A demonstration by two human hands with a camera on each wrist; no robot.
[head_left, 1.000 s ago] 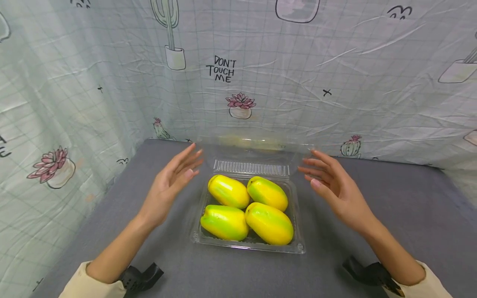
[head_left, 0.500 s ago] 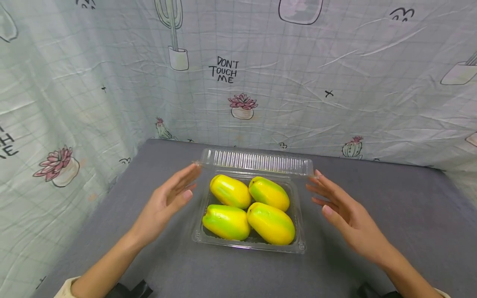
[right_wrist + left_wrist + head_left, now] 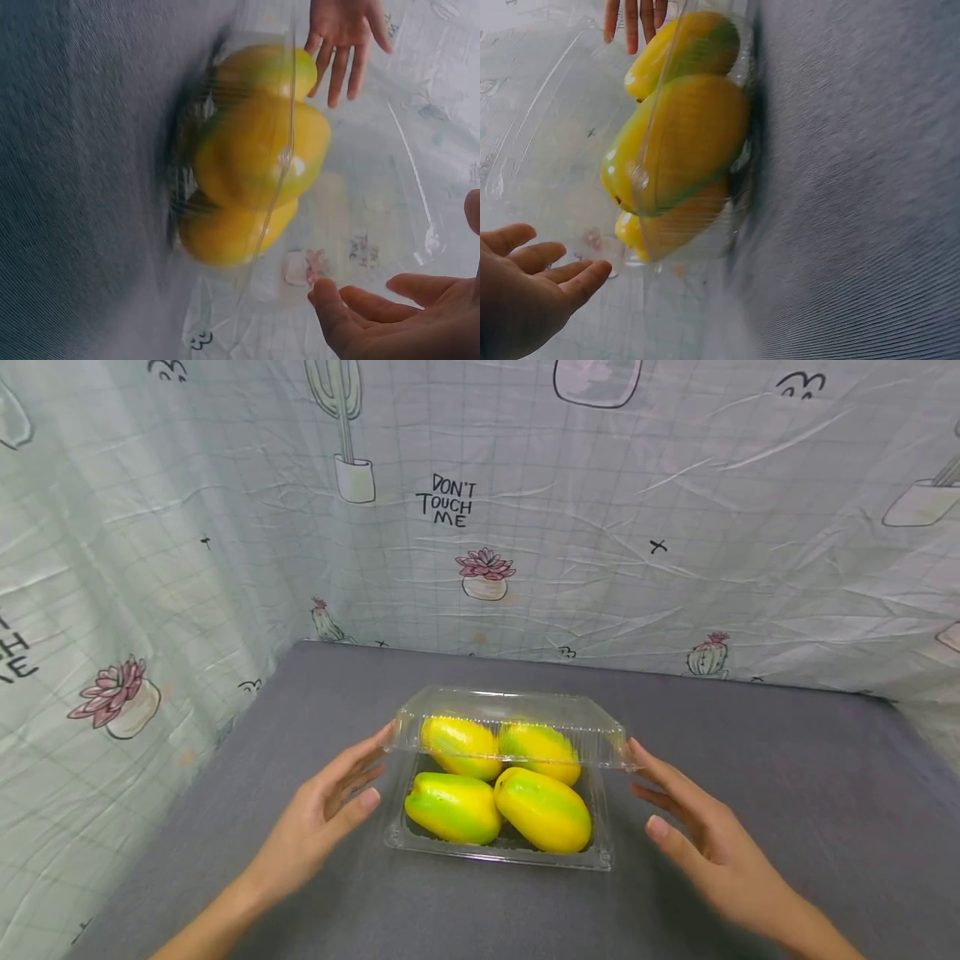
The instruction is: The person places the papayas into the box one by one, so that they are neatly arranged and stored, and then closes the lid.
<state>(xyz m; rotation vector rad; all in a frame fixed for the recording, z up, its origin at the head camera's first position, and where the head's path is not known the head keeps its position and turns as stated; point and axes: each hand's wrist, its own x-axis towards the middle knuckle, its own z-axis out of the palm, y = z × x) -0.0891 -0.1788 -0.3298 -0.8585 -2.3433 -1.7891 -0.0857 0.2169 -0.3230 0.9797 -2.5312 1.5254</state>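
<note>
A clear plastic clamshell container (image 3: pixel 498 858) lies on the table with several yellow-green mangoes (image 3: pixel 543 812) in its base. Its hinged lid (image 3: pixel 510 702) is tilted partway over, covering the rear mangoes while the front ones show uncovered. My left hand (image 3: pixel 318 818) has its extended fingertips at the lid's left corner. At the right corner, the fingertips of my right hand (image 3: pixel 712 852) meet the lid's edge. Neither hand curls round anything. The left wrist view shows my left hand (image 3: pixel 529 292) with relaxed fingers; the right wrist view shows my right hand (image 3: pixel 409 311) likewise.
A dark grey cloth (image 3: pixel 787 760) covers the table under the container. Behind and to the left hangs a pale curtain (image 3: pixel 570 527) printed with potted plants and lettering, meeting the table's far edge.
The lid has swung from standing upright at the back, forward and down over the rear mangoes. Both hands have come down and toward me along with it. The base has stayed in place.
</note>
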